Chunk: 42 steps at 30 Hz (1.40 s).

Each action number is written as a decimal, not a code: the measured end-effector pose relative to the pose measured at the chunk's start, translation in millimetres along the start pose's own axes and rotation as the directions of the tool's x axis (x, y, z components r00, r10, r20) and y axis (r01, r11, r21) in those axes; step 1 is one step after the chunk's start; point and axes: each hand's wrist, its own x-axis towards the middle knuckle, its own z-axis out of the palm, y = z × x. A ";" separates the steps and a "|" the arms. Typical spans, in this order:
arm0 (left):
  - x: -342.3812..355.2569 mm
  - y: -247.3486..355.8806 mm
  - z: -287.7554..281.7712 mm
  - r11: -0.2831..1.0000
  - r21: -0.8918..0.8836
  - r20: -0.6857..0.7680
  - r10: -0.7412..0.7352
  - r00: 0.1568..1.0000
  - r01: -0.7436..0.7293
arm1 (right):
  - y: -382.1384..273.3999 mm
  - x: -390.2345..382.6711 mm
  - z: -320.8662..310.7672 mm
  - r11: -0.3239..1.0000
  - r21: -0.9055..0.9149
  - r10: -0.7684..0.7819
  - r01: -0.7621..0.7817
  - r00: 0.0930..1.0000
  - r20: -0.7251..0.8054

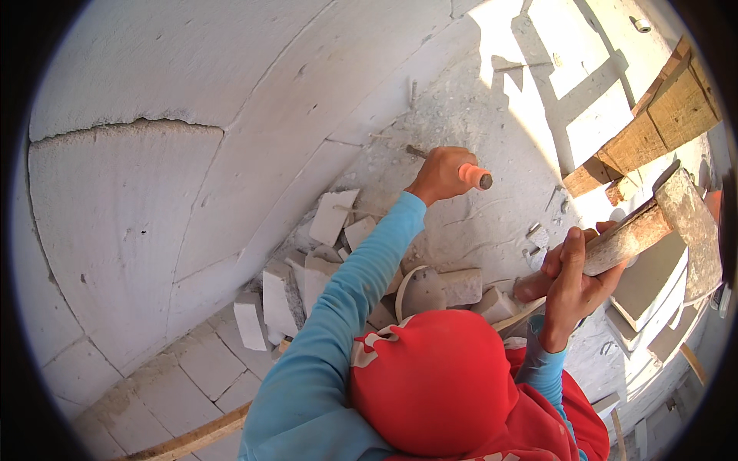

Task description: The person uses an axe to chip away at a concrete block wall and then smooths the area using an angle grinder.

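One left grip [444,173] folds around the chisel [471,175] near the wall [307,123]; farther from it, the right grip [580,283] encircles the hammer [653,225], probably head-heavy, best held by its handle [615,251].

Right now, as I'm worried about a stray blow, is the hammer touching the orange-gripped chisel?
Apart. The head view shows the hammer in the right hand, the chisel in the left hand, and pale floor between the tools.
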 end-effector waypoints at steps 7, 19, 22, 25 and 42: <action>7.5 7.2 -7.6 0.995 -0.086 -0.118 0.044 0.992 -0.054 | 103.7 -50.4 26.4 0.918 -0.396 0.056 0.034 0.976 0.213; 0.4 25.9 32.7 0.996 -0.076 -0.045 0.050 0.998 -0.053 | 47.2 -8.1 -9.3 0.929 -0.219 0.328 -0.298 0.937 0.118; 3.4 20.3 31.7 0.997 -0.035 -0.054 0.067 0.996 -0.069 | 22.7 -3.9 -15.6 0.951 -0.168 0.274 -0.258 0.959 0.078; 5.2 21.0 30.4 0.995 -0.059 -0.080 0.074 0.994 -0.078 | 11.8 -11.8 -15.2 0.980 -0.096 0.172 -0.174 0.985 -0.028; 5.5 24.7 39.6 1.000 -0.005 0.032 0.024 0.999 -0.024 | 110.2 -61.7 -9.4 0.956 0.135 0.277 -0.260 0.951 -0.137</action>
